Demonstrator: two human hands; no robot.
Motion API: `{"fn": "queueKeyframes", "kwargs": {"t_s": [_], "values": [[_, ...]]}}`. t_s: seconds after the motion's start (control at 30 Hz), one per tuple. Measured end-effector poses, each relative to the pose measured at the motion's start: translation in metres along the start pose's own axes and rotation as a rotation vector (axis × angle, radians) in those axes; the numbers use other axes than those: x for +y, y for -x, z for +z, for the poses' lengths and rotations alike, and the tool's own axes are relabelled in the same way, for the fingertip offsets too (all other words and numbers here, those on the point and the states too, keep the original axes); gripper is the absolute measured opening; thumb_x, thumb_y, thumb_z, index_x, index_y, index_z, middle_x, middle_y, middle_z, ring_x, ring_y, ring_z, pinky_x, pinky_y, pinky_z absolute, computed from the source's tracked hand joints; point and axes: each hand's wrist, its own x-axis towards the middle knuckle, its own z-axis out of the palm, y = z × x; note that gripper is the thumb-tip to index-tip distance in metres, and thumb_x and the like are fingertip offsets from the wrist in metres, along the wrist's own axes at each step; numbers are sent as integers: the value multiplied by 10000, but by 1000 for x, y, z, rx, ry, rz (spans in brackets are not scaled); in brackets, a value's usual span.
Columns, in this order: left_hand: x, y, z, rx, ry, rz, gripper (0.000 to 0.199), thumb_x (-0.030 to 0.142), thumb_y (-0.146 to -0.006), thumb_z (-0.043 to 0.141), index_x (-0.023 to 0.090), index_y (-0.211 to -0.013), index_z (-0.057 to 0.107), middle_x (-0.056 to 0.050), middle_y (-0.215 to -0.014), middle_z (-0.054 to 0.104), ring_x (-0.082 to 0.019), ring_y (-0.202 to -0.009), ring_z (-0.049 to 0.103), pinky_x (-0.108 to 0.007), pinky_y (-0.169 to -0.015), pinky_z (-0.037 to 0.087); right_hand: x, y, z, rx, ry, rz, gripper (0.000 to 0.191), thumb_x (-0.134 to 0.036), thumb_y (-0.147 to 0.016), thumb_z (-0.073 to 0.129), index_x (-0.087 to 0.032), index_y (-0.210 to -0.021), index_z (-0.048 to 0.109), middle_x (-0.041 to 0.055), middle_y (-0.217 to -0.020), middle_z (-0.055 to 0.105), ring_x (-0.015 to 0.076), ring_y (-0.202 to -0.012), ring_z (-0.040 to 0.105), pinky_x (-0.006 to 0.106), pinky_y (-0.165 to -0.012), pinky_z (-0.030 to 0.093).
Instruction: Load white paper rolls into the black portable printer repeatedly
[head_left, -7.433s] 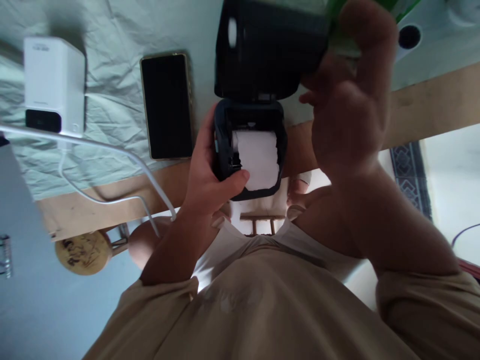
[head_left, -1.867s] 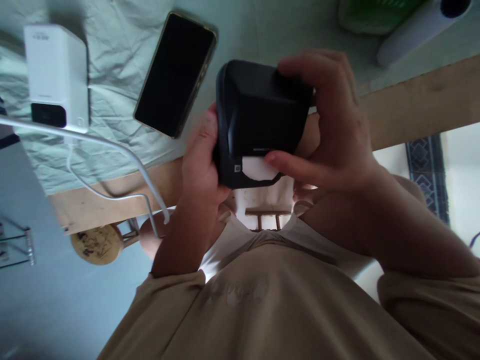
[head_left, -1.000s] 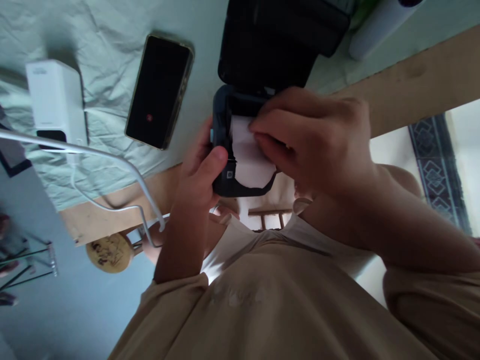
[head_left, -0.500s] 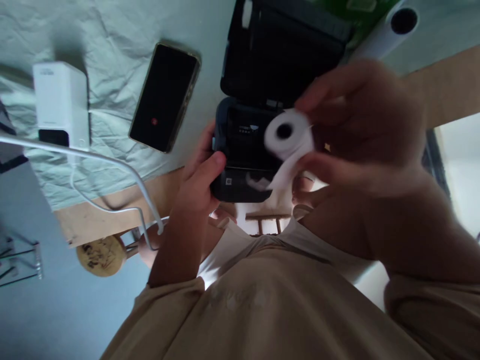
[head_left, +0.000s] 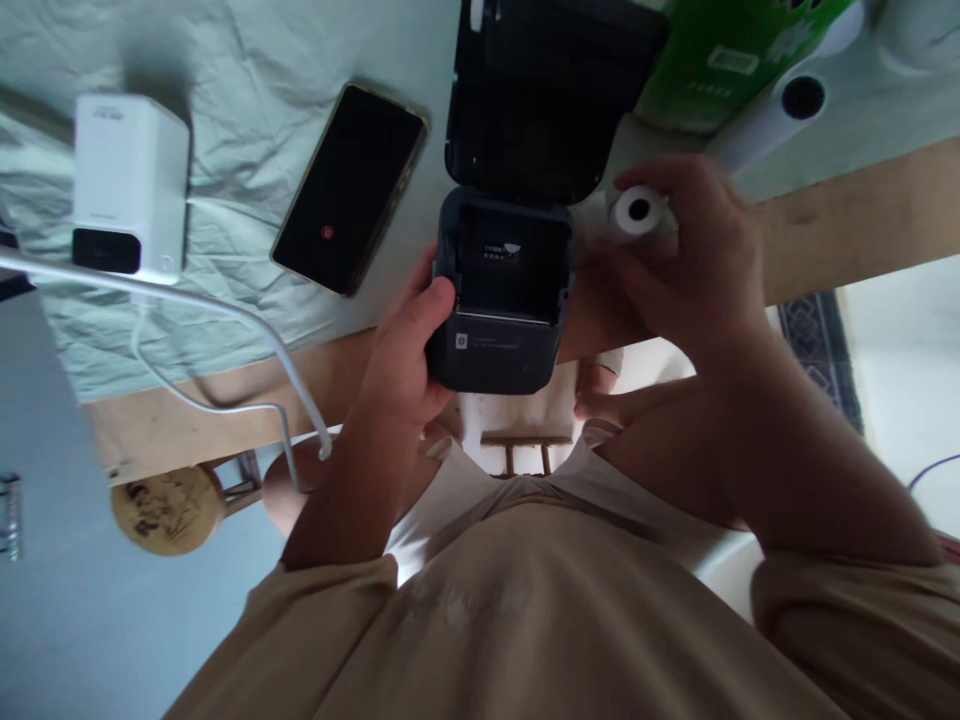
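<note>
My left hand (head_left: 397,360) grips the left side of a small black label printer (head_left: 499,358), thumb on its near corner. The printer's lid (head_left: 544,110) stands hinged back toward the far side, and its inner bay lies bare with a small printed label on the far wall. To the right, my right hand (head_left: 709,265) is closed around a small white paper roll (head_left: 624,222) with a dark hollow core. That roll is held beside the printer, apart from it, over the table edge.
A black phone (head_left: 349,190) lies left of the printer. Farther left is a white power bank (head_left: 131,175) with a white cable (head_left: 255,335). At the back right are a green package (head_left: 739,65) and a white tube (head_left: 761,125). A round stool (head_left: 169,510) stands below the table edge (head_left: 840,205).
My right hand has carried the paper roll from above the printer's bay out to the right. A loose paper end no longer hangs over the printer's front. My left hand keeps its grip.
</note>
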Motion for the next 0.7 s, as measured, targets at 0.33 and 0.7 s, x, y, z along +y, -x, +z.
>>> {"fn": "queueKeyframes", "kwargs": {"t_s": [0.33, 0.7], "values": [[3, 0, 7, -115, -2, -10, 308, 404, -879, 653, 247, -1132, 732, 25, -1064, 743, -194, -1229, 652, -286, -996, 595, 34, -13, -29, 461, 65, 42, 501, -193, -748, 686, -197, -1245, 623, 67, -1258, 570, 179, -1154, 561, 282, -904, 437], [4, -2, 11, -156, -5, -23, 377, 389, -864, 646, 219, -1199, 675, -10, -1079, 729, -221, -1227, 651, -316, -1032, 577, 34, -18, -31, 306, -375, 131, 581, -157, -764, 526, -388, -1297, 513, -22, -1294, 564, 99, -960, 603, 195, -617, 431]]}}
